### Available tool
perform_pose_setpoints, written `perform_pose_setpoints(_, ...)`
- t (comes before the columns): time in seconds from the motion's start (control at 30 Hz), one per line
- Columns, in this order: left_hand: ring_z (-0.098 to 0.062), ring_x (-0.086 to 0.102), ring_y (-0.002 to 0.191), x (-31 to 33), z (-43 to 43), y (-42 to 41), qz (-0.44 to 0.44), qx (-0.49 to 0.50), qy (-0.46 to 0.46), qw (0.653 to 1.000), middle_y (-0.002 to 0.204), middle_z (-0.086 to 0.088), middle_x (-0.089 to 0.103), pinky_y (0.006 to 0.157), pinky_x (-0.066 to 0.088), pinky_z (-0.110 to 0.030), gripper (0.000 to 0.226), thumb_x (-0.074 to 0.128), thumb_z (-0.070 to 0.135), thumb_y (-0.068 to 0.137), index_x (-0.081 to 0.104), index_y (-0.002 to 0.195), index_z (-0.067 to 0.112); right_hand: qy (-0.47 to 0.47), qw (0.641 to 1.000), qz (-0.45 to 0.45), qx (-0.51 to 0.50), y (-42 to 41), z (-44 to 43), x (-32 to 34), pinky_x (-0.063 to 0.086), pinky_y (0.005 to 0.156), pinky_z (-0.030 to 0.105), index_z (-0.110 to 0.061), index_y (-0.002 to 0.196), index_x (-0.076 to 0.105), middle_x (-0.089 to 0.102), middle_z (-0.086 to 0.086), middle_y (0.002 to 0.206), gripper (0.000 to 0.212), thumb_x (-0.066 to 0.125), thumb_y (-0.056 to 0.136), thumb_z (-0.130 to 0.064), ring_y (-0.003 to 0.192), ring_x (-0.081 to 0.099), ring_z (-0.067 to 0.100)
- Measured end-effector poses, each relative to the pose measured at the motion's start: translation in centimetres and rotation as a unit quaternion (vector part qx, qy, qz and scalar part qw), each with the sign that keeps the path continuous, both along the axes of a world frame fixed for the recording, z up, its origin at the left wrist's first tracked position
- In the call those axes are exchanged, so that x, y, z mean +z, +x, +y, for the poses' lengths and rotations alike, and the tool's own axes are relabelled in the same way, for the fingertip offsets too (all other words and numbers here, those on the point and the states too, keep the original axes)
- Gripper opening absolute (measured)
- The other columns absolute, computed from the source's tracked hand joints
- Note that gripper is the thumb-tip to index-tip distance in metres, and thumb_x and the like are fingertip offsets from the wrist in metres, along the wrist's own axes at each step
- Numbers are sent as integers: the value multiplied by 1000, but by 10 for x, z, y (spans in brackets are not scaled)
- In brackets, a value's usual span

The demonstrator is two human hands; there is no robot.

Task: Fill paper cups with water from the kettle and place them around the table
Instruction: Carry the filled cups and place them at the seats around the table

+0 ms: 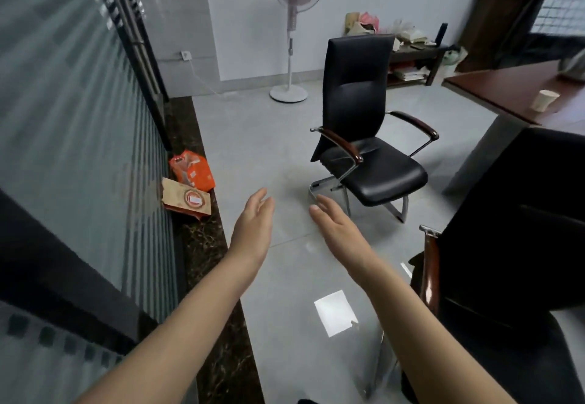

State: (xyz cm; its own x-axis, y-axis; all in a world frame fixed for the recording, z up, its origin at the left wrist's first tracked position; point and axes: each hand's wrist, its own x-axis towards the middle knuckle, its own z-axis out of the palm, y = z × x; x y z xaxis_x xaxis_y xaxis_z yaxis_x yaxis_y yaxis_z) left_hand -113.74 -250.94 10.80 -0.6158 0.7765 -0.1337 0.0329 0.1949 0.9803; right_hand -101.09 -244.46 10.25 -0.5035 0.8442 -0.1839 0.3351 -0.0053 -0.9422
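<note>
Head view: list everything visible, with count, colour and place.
table: 1, reddish-brown, far right
paper cup: 1, off-white, on table, right
far chair: 1, black, mid-floor
near chair: 1, black, lower right
fan: 1, white, by back wall
orange bag: 1, orange, sill beside glass partition
brown bag: 1, brown, same sill
shelf: 1, dark, back wall, cluttered
left hand: 1, empty, fingers straight, over floor
right hand: 1, empty, fingers straight, over floor

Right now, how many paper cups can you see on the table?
1. One paper cup stands near the edge of the table, far right of view. Most of the table is out of frame, so others may be hidden.
</note>
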Motion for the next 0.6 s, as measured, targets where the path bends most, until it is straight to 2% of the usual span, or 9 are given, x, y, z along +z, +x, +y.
perform_pose_setpoints(0.13,-10,40,132,-2,37,-29,-10,-17,-10,1000,145,5,43,112,29,-32,41,41,30,100,42,140,24,-16,1000,-5,1,-28,37,-5,25,104,22,-22,148,30,33,-2,154,54,45,99,-39,139,32,11)
perform_pose_setpoints(0.17,-10,39,132,-17,110,-82,-10,-1,-8,1000,145,5,43,113,29,-34,41,41,30,100,42,140,25,-13,1000,5,11,-86,112,-22,25,103,21,-22,148,30,32,-2,154,54,45,99,-39,139,32,11)
perform_pose_setpoints(0.2,-10,40,132,-18,113,-84,-6,-10,-10,1000,144,5,43,112,30,-35,40,41,31,100,42,140,26,-11,1000,-3,13,-85,115,-24,25,102,21,-22,148,30,32,-2,154,54,44,99,-39,140,31,11)
perform_pose_setpoints(0.53,-11,39,132,-5,294,-200,-10,-3,-9,1000,145,6,42,105,30,-27,40,41,32,100,41,140,28,-6,1000,-3,21,-209,299,-7,25,105,23,-23,148,29,32,-1,154,53,43,99,-38,140,31,12)
perform_pose_setpoints(0.6,-11,39,133,-4,320,-224,-13,0,-8,1000,145,6,42,108,30,-29,40,40,33,100,41,139,28,-3,1000,10,20,-232,326,-3,25,109,26,-24,148,29,32,-1,154,53,44,99,-39,140,31,11)
